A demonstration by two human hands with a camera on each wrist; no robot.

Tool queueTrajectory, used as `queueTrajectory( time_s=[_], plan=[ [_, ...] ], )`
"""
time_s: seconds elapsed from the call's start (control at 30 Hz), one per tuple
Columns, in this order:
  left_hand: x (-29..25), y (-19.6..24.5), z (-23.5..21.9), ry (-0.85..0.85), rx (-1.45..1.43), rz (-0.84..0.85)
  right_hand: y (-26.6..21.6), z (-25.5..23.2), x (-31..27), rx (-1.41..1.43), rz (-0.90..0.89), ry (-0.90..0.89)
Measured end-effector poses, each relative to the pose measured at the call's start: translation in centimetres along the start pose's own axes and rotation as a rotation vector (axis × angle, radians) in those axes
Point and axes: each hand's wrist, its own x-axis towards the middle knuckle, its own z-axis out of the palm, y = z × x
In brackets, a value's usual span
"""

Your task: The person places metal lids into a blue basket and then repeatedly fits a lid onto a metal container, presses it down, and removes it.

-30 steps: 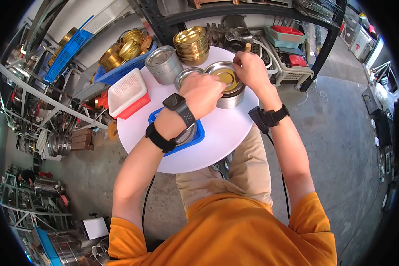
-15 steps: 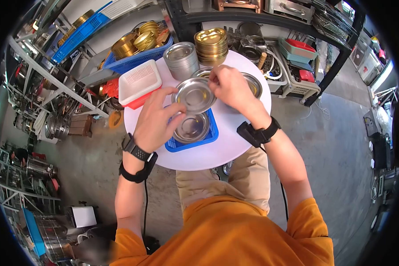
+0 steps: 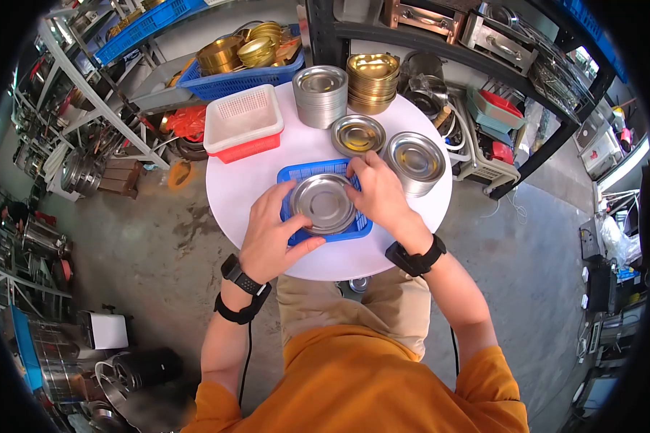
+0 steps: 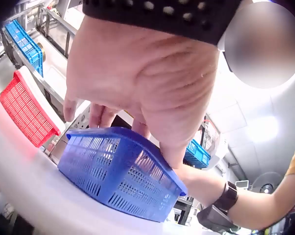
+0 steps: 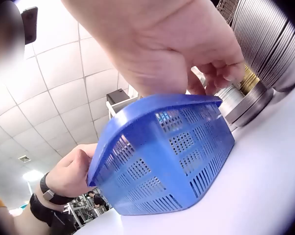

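A round, shallow steel dish (image 3: 323, 204) lies level in a blue plastic basket (image 3: 361, 232). My right hand (image 3: 381, 193) pinches its right rim, thumb over the edge. Beside the dish's left rim, my left hand (image 3: 267, 231) is spread, its fingers reaching over the basket edge and its thumb near the front. The left wrist view has the left hand (image 4: 142, 73) over the basket's rim, fingertips hidden inside. In the right wrist view the right hand (image 5: 172, 49) bends over the opposite side of the basket (image 5: 172, 156).
Right of the basket stands a stack of steel dishes (image 3: 416, 159), with a single dish (image 3: 358, 136) behind it. Farther back are a taller steel stack (image 3: 321, 97) and gold bowls (image 3: 373, 86). White and red baskets (image 3: 244, 123) sit at the left on the round white table (image 3: 245, 191).
The right hand took a steel dish from the area of the right stack and carried it left and toward me, down into the blue basket. The left hand moved back to the basket's left side.
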Motion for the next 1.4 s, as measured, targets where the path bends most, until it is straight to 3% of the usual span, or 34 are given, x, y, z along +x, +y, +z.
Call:
queueTrajectory(
  time_s=[0.47,0.63,0.7,0.83,0.9,0.93,1.0,1.13,1.2,1.4],
  plan=[
    [-0.8,0.2,1.1,0.045,-0.082,-0.074,-0.3,-0.3,-0.2,-0.019,-0.036,-0.023],
    [0.2,1.4,-0.3,0.015,-0.086,-0.12,-0.1,-4.4,0.4,0.132,-0.052,0.108],
    [1.8,2.2,-1.0,0.018,-0.077,-0.028,1.4,-6.2,1.0,0.136,-0.019,0.217],
    [7.0,4.5,-1.6,-0.076,-0.14,0.103,6.7,-8.8,2.3,0.019,0.123,0.263],
    [9.9,5.4,-0.7,-0.089,-0.093,0.293,10.4,-8.7,2.6,-0.094,0.073,0.305],
    [11.4,5.8,-0.2,-0.095,-0.094,0.296,11.4,-8.6,2.6,-0.113,0.111,0.277],
    [14.5,6.5,1.0,-0.268,-0.032,0.325,13.1,-7.9,2.6,-0.147,0.122,0.249],
    [17.7,7.3,5.2,-0.314,0.073,0.368,13.2,-7.8,2.3,-0.193,0.196,0.172],
    [18.4,7.6,6.6,-0.466,0.132,0.314,13.4,-7.6,2.2,-0.19,0.218,0.159],
    [19.3,7.3,8.0,-0.442,0.187,0.338,14.2,-7.3,2.0,-0.239,0.21,0.18]
  ],
)
